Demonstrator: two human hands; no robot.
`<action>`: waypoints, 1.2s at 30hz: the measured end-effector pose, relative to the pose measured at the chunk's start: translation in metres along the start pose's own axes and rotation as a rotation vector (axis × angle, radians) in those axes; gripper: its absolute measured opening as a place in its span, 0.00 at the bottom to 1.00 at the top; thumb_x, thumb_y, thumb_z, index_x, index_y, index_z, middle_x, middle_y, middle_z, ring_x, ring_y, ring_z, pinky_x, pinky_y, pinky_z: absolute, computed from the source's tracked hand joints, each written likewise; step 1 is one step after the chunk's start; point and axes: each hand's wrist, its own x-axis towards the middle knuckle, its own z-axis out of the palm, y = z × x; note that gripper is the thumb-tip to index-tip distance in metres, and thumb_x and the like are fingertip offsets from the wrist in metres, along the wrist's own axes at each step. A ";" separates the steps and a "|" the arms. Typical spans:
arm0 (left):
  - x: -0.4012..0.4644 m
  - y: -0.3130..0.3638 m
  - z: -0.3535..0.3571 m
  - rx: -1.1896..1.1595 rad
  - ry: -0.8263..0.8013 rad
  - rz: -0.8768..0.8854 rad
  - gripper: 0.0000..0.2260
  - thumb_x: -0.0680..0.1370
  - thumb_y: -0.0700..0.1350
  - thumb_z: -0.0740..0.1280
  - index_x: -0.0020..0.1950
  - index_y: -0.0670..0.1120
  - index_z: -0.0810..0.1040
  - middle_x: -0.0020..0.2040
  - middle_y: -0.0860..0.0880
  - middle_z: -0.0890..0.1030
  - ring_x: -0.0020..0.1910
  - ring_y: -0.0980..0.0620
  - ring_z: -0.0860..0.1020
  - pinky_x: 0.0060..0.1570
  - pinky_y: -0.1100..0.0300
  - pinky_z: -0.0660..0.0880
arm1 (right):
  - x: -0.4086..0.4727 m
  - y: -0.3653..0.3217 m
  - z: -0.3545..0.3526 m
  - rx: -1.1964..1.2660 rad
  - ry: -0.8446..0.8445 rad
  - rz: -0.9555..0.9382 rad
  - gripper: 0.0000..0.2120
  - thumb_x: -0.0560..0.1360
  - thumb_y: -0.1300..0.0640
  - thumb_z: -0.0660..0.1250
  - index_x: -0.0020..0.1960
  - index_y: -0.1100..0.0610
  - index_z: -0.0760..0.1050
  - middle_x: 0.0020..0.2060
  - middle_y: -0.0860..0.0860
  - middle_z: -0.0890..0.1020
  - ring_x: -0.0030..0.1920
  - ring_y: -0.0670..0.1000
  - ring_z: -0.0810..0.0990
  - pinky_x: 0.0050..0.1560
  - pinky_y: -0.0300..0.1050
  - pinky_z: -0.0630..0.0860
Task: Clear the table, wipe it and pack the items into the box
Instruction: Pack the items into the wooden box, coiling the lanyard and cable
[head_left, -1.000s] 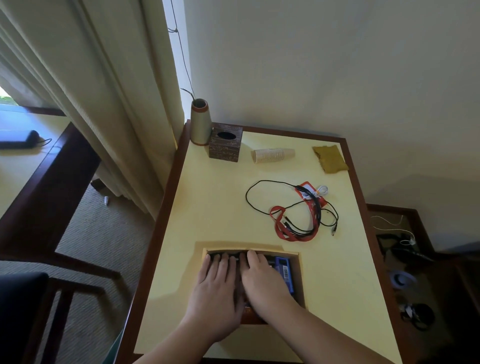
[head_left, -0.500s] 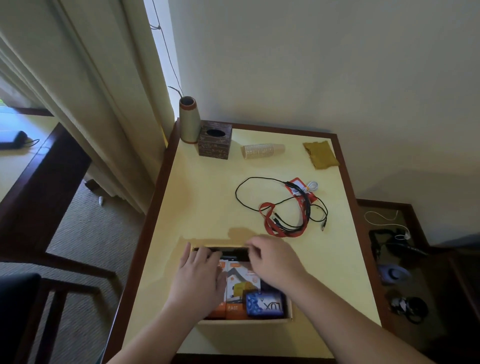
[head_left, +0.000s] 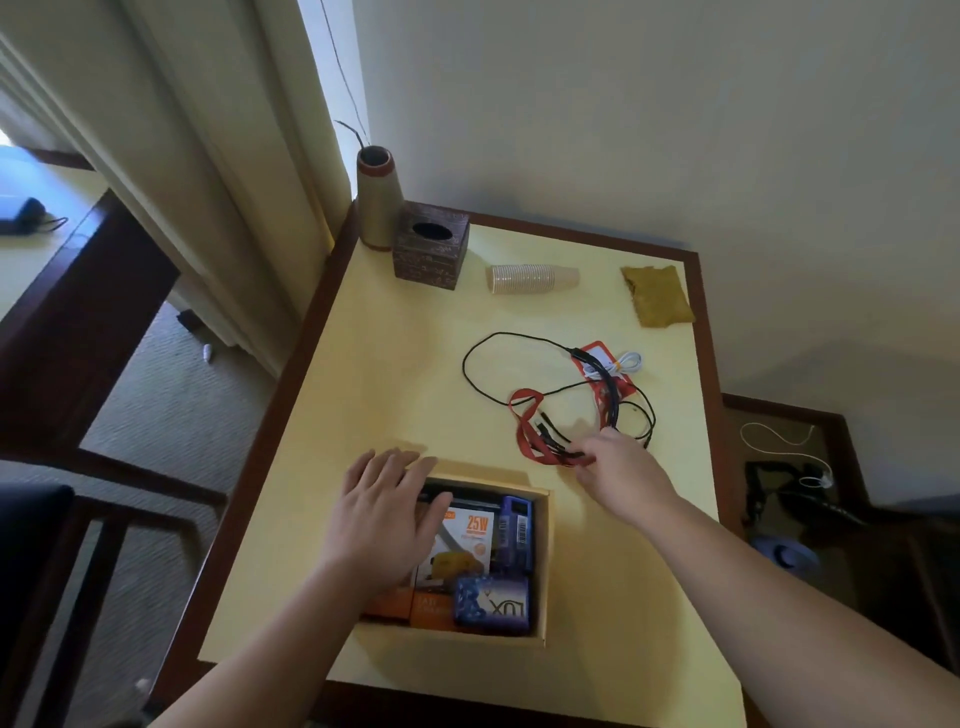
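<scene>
A yellow-topped desk (head_left: 395, 364) with a dark wooden rim stands in a corner beside a curtain. Near its front edge sits an open box (head_left: 540, 566), holding an orange package marked 25W (head_left: 467, 545), a blue package with a barcode (head_left: 517, 530) upright along the right wall, and a blue soap packet (head_left: 491, 605) lying in the near right corner. The left hand (head_left: 387, 519) rests flat over the box's far left corner, fingers (head_left: 395, 467) spread and open, reaching past the rim onto the desk, gripping nothing. The right hand (head_left: 623, 473) is stretched out just beyond the box's far right corner, at the near end of a tangle of cords; its fingers are curled down onto the red lanyard (head_left: 524, 426) and the black cable (head_left: 478, 353), but whether they have actually closed on them I cannot tell, since the back of the hand hides the tips. The tangle spreads over the middle of the desk, with a red card (head_left: 597, 353) and a small white cable (head_left: 623, 361) at its far end. Along the back of the desk, from left to right, stand a tall tan vase (head_left: 376, 208) in the corner, a dark square tissue holder (head_left: 431, 254) touching it, a stack of paper cups (head_left: 530, 279) lying on its side, and a mustard-coloured cloth (head_left: 657, 296) near the right edge.
</scene>
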 end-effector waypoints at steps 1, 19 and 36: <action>0.001 0.000 0.000 -0.002 -0.004 -0.005 0.27 0.84 0.67 0.53 0.74 0.54 0.75 0.72 0.52 0.78 0.75 0.50 0.70 0.80 0.47 0.56 | 0.002 0.003 0.005 -0.041 -0.023 -0.021 0.18 0.80 0.52 0.70 0.69 0.45 0.80 0.58 0.46 0.78 0.59 0.51 0.78 0.56 0.49 0.78; 0.007 0.003 -0.012 -0.095 -0.110 -0.106 0.30 0.79 0.73 0.49 0.76 0.62 0.71 0.74 0.60 0.73 0.78 0.55 0.63 0.79 0.55 0.42 | 0.002 -0.021 -0.024 0.232 0.425 -0.096 0.05 0.80 0.50 0.68 0.48 0.50 0.77 0.42 0.43 0.76 0.44 0.51 0.77 0.39 0.48 0.75; 0.087 0.098 -0.138 -0.562 0.041 0.066 0.34 0.72 0.81 0.56 0.74 0.68 0.69 0.71 0.64 0.74 0.70 0.58 0.71 0.62 0.57 0.68 | -0.069 -0.133 -0.251 0.774 0.721 -0.248 0.02 0.81 0.53 0.71 0.49 0.48 0.81 0.41 0.52 0.85 0.39 0.46 0.84 0.40 0.42 0.82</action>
